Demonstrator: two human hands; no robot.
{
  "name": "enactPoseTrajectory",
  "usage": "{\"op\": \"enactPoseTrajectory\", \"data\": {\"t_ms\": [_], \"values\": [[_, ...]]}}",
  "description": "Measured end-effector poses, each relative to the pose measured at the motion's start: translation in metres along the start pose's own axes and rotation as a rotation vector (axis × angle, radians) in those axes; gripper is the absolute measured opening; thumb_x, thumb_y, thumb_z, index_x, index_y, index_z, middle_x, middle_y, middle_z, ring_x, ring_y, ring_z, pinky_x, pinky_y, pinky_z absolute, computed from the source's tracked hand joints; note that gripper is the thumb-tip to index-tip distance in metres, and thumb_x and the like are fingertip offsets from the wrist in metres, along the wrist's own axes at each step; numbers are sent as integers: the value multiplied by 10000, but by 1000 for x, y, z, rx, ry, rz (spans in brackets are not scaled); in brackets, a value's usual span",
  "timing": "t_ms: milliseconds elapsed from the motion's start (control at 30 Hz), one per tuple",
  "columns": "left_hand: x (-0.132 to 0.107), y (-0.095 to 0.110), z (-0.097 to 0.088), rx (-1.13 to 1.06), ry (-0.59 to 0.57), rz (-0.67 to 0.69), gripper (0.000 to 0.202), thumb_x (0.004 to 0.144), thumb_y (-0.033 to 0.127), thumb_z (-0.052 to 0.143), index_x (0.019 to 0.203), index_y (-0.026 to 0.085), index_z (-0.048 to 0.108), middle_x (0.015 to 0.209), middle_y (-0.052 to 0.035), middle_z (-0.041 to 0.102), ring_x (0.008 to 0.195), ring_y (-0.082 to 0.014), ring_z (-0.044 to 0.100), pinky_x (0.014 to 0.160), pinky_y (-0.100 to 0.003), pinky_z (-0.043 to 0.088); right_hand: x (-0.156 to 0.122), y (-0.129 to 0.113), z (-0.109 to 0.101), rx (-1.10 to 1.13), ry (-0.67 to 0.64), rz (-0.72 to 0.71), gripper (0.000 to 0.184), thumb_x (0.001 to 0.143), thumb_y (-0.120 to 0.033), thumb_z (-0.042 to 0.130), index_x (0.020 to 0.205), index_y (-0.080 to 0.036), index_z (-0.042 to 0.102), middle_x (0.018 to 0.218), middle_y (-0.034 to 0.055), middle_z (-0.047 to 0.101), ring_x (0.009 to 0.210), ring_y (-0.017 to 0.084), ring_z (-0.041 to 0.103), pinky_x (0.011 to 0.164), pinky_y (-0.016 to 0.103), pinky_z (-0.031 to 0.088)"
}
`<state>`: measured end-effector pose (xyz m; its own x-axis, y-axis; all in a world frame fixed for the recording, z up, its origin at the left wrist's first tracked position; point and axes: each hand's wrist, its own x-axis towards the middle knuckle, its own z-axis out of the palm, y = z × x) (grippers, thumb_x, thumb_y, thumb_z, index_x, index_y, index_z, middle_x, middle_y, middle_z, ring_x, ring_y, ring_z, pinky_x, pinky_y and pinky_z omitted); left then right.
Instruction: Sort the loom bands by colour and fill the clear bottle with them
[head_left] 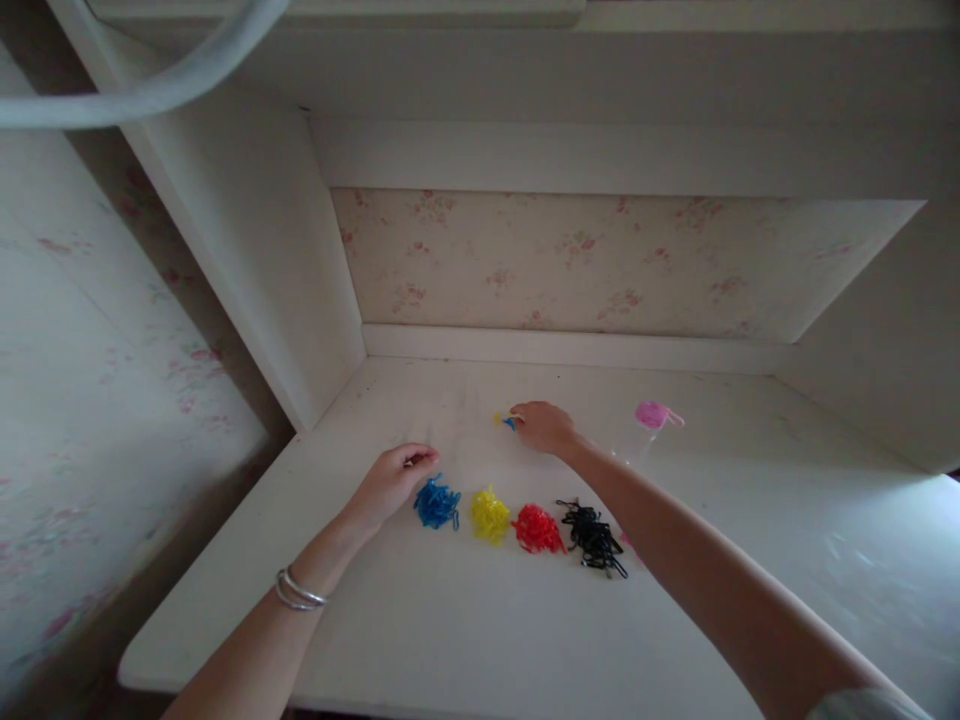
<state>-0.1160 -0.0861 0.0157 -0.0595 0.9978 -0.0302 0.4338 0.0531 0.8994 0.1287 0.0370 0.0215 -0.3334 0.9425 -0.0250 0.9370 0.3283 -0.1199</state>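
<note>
Four small heaps of plastic clips lie in a row on the white desk (450,640): blue (436,503), yellow (489,515), red (537,530) and black (592,537). My left hand (394,480) rests just left of the blue heap, fingers curled with the tips pinched together; what they hold is hidden. My right hand (541,427) reaches further back, fingers closed on a few loose clips (505,420), yellow and blue, beyond the row.
A clear plastic container with a pink lid (654,415) stands to the right of my right hand. White cabinet walls close the desk in at left, back and right. Silver bangles (298,592) sit on my left wrist.
</note>
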Motion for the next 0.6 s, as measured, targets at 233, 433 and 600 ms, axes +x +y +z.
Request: {"op": "enactPoseTrajectory", "data": {"t_ms": [233, 433, 600], "values": [[1, -5, 5, -28, -58, 45, 355, 755, 457, 566, 912, 158, 675, 827, -38, 680, 773, -175, 597, 698, -264, 435, 14, -2, 9, -71, -27, 45, 322, 858, -262, 429, 1032, -198, 692, 1071, 133, 656, 1017, 268, 596, 826, 357, 457], [0, -3, 7, -33, -63, 43, 347, 754, 435, 566, 921, 152, 677, 860, -47, 680, 797, -181, 591, 725, -274, 429, 9, 4, 11, -48, 11, 61, 309, 858, -258, 436, 1028, -195, 687, 1069, 121, 661, 981, 248, 612, 791, 325, 466], [0, -3, 8, -35, -67, 33, 347, 756, 433, 559, 918, 149, 677, 840, -45, 679, 788, -180, 584, 708, -273, 419, 2, 13, 8, 16, 53, 54, 307, 883, -279, 407, 1038, -260, 671, 1087, 51, 663, 995, 199, 600, 799, 271, 443]]}}
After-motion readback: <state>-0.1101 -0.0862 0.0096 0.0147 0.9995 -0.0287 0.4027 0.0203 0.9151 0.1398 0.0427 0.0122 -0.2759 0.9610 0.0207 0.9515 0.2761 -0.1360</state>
